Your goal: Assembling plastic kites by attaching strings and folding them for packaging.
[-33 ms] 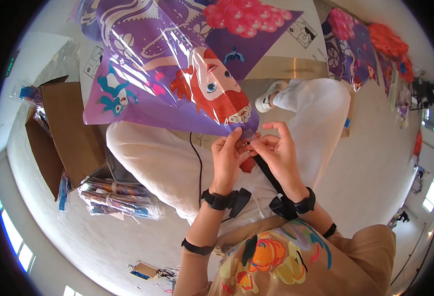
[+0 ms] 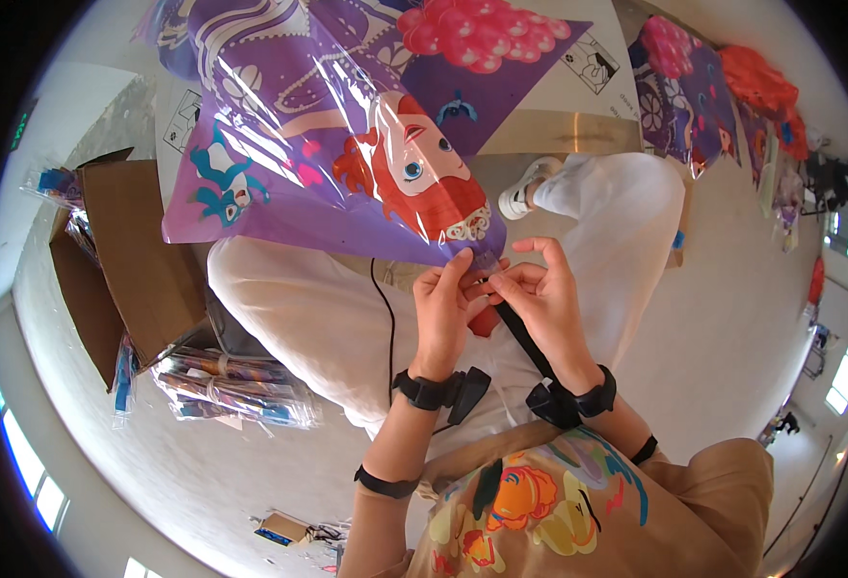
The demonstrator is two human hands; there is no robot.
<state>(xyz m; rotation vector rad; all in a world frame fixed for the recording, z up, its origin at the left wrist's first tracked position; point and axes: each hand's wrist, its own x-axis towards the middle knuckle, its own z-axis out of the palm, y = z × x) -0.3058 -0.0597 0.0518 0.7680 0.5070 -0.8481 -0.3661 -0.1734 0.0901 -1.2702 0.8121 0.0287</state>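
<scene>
Hands pinched at the kite's lower tip

Fingers of both your hands meet at the bottom corner of a purple kite (image 2: 347, 164), which spreads up and away from your lap, wrapped in glossy clear film and printed with a red-haired cartoon girl. Your left hand (image 2: 440, 308) is closed, thumb and forefinger pinching the tip. Your right hand (image 2: 538, 301) is closed too, pinching the same tip from the other side, just where a black strap (image 2: 525, 342) runs down toward your wrist. Compared with the earlier picture nothing has shifted: both hands grip the same spot and the kite lies at the same angle, so the work at the tip appears unfinished. You sit on the floor in pale trousers. To your left stands an open cardboard box (image 2: 125, 260), with bundled packaged kites (image 2: 236, 390) beside it. More kites (image 2: 703, 87) lie far right.
</scene>
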